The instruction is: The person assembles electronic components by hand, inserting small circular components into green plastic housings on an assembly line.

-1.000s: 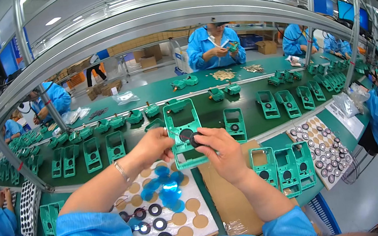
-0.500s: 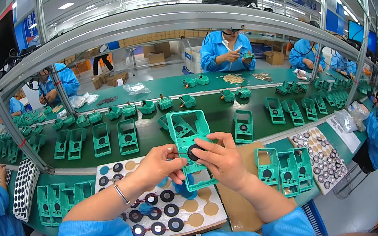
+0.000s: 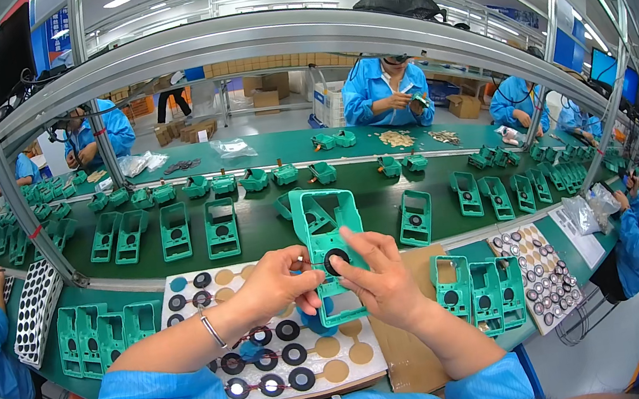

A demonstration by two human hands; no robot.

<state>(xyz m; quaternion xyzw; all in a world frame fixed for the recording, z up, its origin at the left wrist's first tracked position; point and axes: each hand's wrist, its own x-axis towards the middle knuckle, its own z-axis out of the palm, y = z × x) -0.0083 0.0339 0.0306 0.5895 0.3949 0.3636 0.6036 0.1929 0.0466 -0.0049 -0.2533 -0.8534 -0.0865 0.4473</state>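
Observation:
Upright in front of me is a green plastic housing, a frame with openings at its top and bottom. A round black speaker sits in its middle. My left hand is closed at the housing's left edge, fingertips beside the speaker; a thin wire shows near them. Holding the right side is my right hand, its thumb by the speaker and its fingers along the edge. Below lies a white foam tray with several black speakers, tan round pads and blue discs.
Several green housings stand on the green conveyor. More housings stand at right, beside a speaker board, and at left. Brown cardboard lies right of the tray. A metal rail crosses above. Co-workers in blue sit around.
The right hand's fingers have shifted off the speaker's face toward the housing's right edge, showing more of the speaker. The housing has moved slightly right.

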